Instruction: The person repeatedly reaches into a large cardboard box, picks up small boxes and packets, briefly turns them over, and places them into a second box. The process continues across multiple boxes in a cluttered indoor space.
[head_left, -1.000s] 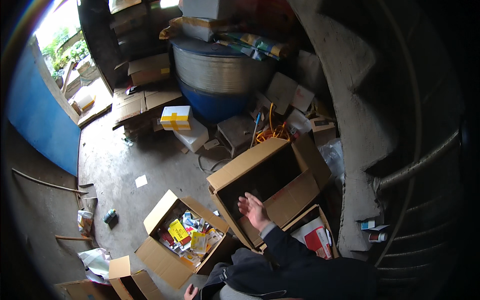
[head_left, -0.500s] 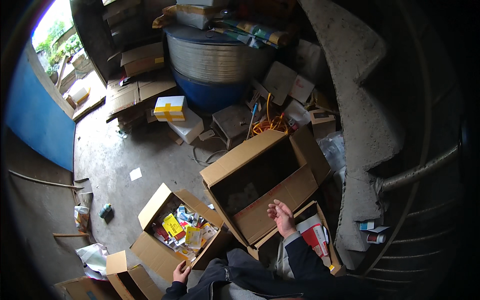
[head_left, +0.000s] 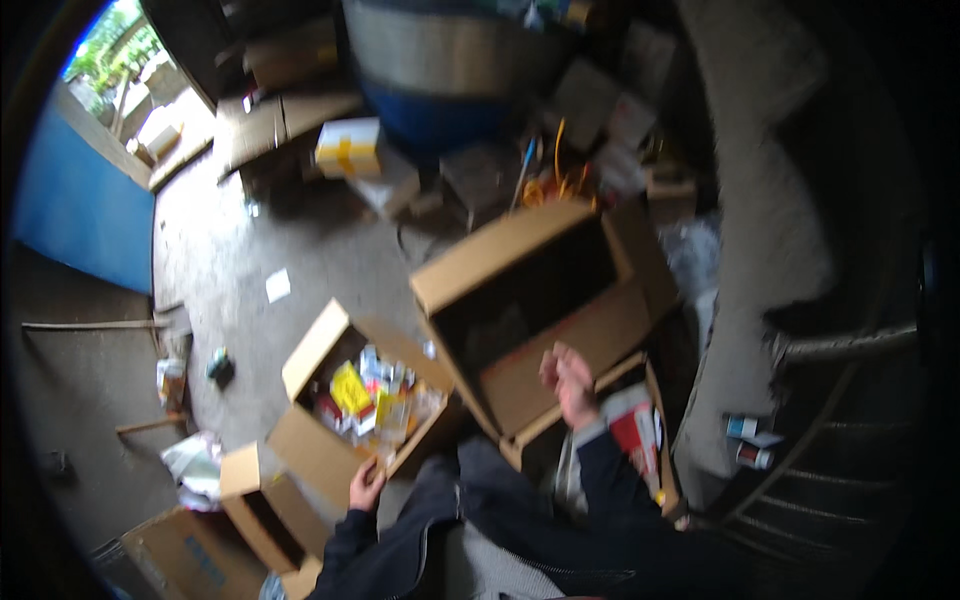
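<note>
My left hand [head_left: 367, 485] is beside the near edge of an open cardboard box [head_left: 312, 455]. Its fingers are bent and smeared, and whether they grip the box edge does not show. Small packets and cartons, among them a yellow packet [head_left: 350, 388], fill that box. Over the near side of a large open carton [head_left: 520, 252] with a dark inside hovers my right hand [head_left: 570, 385], its fingers apart and slightly bent, with nothing seen in it. Below it stands another open box, partly hidden by my sleeve, holding a red and white package [head_left: 633, 425].
At the lower left stand more open cartons [head_left: 180, 560] and a white plastic bag [head_left: 195, 462]. A rough concrete edge [head_left: 745, 250] runs along the right. A blue-based drum [head_left: 430, 120] and a white box with yellow tape [head_left: 348, 148] are farther back.
The view has shifted and blurred, so boxes and floor appear higher in the picture. Both hands appear higher too, keeping much the same places by their boxes.
</note>
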